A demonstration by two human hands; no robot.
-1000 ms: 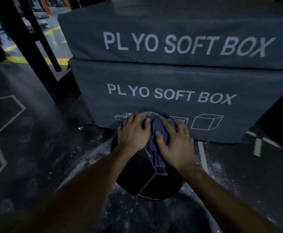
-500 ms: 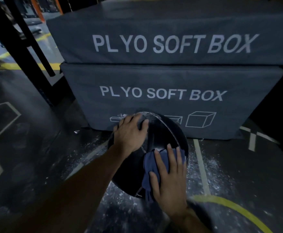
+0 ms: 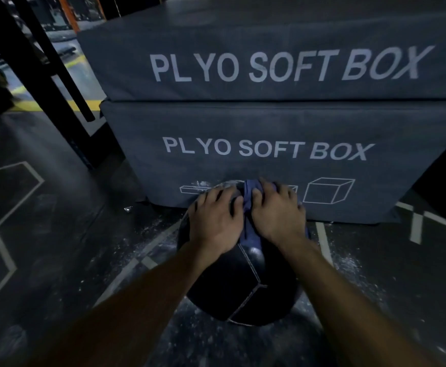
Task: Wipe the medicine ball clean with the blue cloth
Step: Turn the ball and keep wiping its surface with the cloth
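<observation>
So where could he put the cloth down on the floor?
Bare dark floor lies left of the medicine ball, out toward the white hexagon lines. More lies to its right, below the plyo soft box. Crowded: the ball sits close against the box, both hands on top.

Dim, low light throughout. Dark rubbery floor (image 3: 57,234), marked with pale hexagon outlines (image 3: 10,207) at the left and straight pale lines (image 3: 416,229) at the right, dusted with white powder (image 3: 147,234) near the middle. Straight ahead, two grey padded boxes stacked, upper box (image 3: 269,35) and lower box (image 3: 269,123), each printed "PLYO SOFT BOX", cube sketches (image 3: 327,190) along the lower one. Left of them, black slanting posts (image 3: 39,70), possibly part of a rack. Beyond, a yellow floor stripe (image 3: 84,104) and an orange upright (image 3: 68,11).
</observation>
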